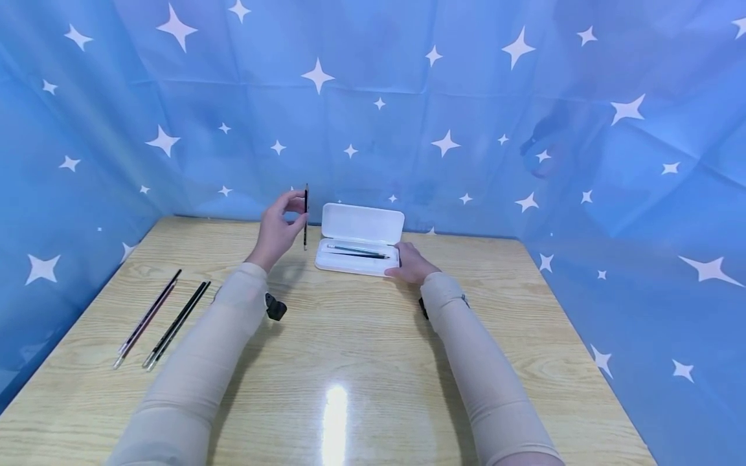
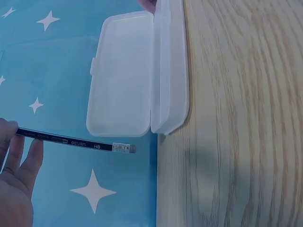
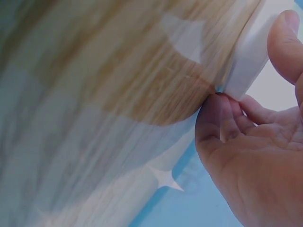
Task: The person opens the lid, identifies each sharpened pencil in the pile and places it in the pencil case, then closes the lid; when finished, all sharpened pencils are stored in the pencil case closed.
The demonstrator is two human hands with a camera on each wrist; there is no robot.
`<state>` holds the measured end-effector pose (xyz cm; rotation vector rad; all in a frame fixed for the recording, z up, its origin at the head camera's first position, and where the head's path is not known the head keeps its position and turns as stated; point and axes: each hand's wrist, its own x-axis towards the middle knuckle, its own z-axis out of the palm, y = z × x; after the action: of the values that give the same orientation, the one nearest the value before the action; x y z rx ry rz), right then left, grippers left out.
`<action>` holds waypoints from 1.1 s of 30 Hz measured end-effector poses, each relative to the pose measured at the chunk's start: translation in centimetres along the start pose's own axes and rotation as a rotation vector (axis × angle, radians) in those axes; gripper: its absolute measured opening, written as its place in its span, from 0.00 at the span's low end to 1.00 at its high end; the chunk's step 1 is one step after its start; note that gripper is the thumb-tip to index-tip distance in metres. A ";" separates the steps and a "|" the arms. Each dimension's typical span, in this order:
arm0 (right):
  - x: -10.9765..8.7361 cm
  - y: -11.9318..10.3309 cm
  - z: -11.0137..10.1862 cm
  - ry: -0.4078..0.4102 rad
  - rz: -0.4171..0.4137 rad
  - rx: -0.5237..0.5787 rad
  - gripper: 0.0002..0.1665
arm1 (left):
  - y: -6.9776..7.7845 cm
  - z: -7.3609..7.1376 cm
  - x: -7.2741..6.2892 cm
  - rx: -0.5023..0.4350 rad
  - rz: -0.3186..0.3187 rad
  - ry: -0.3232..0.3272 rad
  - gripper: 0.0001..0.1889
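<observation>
In the head view my left hand (image 1: 281,223) pinches a black pencil (image 1: 305,219) that stands upright, just left of the white pencil case. The left wrist view shows this pencil (image 2: 71,141) with HB lettering and a metal-banded eraser end. The pencil case (image 1: 362,223) lies with its lid raised at the back of the table. Inside its tray are a bluish pencil (image 1: 352,249) and a black pencil (image 1: 364,255). My right hand (image 1: 412,264) grips the case's right end, thumb at the front and fingers behind, also seen in the right wrist view (image 3: 255,137).
On the table's left side lie two purplish pencils (image 1: 148,318) and, beside them, dark pencils (image 1: 177,325). The wooden table (image 1: 373,349) ends at a blue curtain (image 1: 373,129) with white stars, close behind the case.
</observation>
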<state>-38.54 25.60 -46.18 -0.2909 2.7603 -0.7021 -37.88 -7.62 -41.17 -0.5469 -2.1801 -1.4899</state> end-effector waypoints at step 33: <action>0.0 0.1 0.1 -0.002 0.013 0.008 0.46 | -2.0 4.4 1.0 0.010 -0.016 -0.008 0.20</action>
<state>-38.52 25.67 -46.27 -0.2710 2.7545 -0.7085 -40.38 -4.13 -43.60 -0.5344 -2.2021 -1.4868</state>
